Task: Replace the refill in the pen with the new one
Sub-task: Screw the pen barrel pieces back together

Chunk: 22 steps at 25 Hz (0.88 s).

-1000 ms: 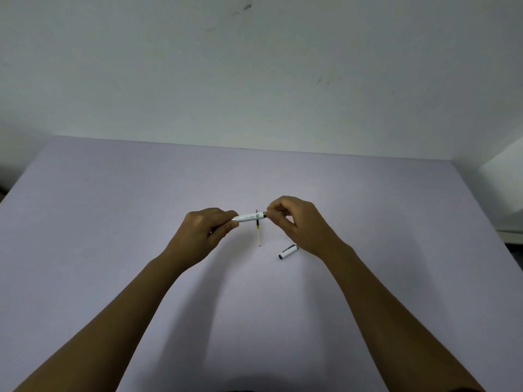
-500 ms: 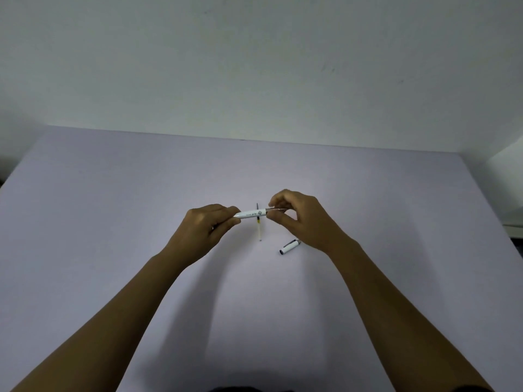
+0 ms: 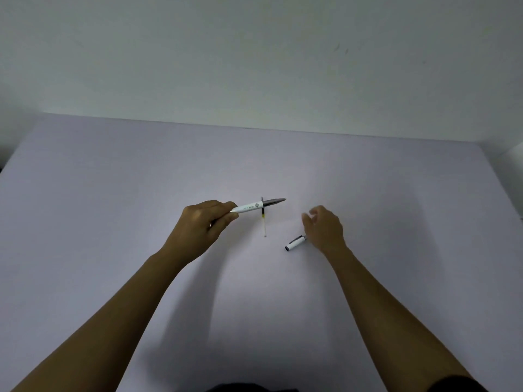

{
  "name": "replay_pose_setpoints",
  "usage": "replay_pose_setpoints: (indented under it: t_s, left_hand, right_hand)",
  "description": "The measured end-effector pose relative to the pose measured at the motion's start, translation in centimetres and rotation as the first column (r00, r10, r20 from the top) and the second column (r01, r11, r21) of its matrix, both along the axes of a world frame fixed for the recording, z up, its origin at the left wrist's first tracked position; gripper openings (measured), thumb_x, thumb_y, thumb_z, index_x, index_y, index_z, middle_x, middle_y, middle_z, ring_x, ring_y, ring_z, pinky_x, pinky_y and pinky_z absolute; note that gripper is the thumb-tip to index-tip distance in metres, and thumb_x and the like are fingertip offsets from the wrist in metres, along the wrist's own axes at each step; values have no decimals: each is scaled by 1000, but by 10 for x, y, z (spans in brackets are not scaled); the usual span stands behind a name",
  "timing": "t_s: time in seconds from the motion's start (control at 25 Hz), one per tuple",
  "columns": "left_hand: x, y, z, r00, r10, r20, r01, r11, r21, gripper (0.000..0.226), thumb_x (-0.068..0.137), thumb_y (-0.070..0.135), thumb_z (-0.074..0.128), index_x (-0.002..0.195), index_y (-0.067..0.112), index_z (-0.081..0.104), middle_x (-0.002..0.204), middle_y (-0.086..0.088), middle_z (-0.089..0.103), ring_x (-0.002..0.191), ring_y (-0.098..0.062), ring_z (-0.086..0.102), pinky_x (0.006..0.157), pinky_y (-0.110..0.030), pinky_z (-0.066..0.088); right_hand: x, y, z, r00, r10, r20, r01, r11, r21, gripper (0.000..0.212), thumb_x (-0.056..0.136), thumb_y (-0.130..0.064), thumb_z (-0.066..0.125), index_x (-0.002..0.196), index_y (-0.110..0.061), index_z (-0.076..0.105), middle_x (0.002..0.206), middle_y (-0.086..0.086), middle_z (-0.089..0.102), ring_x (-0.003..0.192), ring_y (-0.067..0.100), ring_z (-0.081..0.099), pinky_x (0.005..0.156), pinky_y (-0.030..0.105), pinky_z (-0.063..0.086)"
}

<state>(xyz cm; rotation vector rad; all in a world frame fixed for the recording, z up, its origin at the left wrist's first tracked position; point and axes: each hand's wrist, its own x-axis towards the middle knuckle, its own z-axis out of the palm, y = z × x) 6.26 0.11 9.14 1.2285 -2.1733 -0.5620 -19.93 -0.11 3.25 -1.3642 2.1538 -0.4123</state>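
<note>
My left hand [image 3: 202, 224] grips a white pen [image 3: 253, 206] by its rear end, holding it above the table with its grey tip section pointing right. A thin refill [image 3: 264, 223] with a dark and yellow upper end lies on the table just behind and below the pen. My right hand [image 3: 324, 226] hovers to the right of the pen, fingers loosely apart, holding nothing. The white pen cap [image 3: 295, 242] with a dark end lies on the table right beside that hand.
The pale lavender table [image 3: 113, 193] runs back to a plain white wall [image 3: 254, 52]. Its right edge falls away near a white object [image 3: 516, 176] at the far right.
My right hand has let go of the pen's tip end and moved right and down toward the cap. The left hand still holds the pen, whose grey tip section now shows.
</note>
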Motion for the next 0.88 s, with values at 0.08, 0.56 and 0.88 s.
replay_pose_setpoints:
  t_s: [0.08, 0.56, 0.88]
  left_hand:
    - [-1, 0, -2, 1000, 0, -7, 0, 1000, 19, 30, 89, 32, 46, 94, 11, 68, 57, -7, 56, 59, -21, 44, 54, -30, 38]
    - [8, 1, -3, 1000, 25, -2, -25, 999, 46, 31, 88, 35, 45, 90, 14, 67, 55, -6, 56, 59, -21, 46, 54, -32, 39]
    - [4, 6, 2, 997, 70, -21, -70, 997, 30, 35, 87, 36, 43, 88, 12, 69, 54, -5, 57, 63, -21, 48, 54, -28, 39]
  right_hand:
    - [0, 11, -26, 998, -59, -26, 62, 991, 117, 37, 90, -29, 54, 113, 0, 55, 116, 19, 63, 112, 35, 55, 91, 37, 43]
    - [12, 4, -8, 868, -331, 370, 360, 933, -9, 25, 79, -25, 70, 96, -8, 64, 100, 12, 71, 94, 26, 66, 76, 25, 45]
    - [22, -9, 55, 634, -215, 743, 482, 861, -162, 19, 69, -36, 73, 81, -26, 62, 95, 5, 71, 88, 18, 70, 92, 43, 54]
